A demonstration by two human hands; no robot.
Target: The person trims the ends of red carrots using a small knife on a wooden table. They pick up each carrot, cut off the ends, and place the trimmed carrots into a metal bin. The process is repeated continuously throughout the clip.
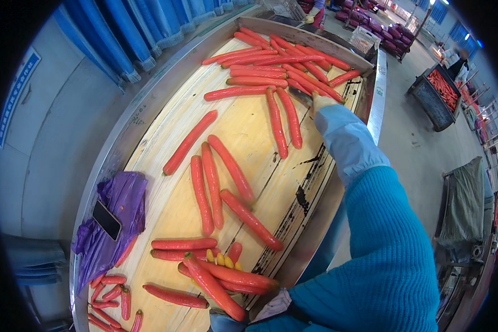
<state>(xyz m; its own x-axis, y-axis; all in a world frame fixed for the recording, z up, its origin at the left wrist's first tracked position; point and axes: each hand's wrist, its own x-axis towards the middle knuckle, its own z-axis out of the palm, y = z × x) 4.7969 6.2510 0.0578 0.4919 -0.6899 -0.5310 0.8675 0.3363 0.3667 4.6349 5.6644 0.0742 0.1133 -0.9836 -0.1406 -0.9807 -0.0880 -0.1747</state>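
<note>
My left hand (220,260), in a glove with yellow fingertips, is at the bottom of the view, curled around several long red carrots (236,274) that hide most of it. Stretched out toward the far right side of the tray is my right hand (323,101), gloved, below a light blue sleeve cover. It grips what looks like a knife (301,96), whose dark blade touches the carrots beside it. A pile of carrots (274,60) fills the far end. Several single carrots (191,143) lie across the middle.
A metal-rimmed tray (120,133) with a wooden bed surrounds the carrots. On its left, a phone (106,220) rests on a purple plastic bag (126,191), near short carrot pieces (113,292). Beyond are a white basket (364,39), a carrot-filled cart (431,101) and other people.
</note>
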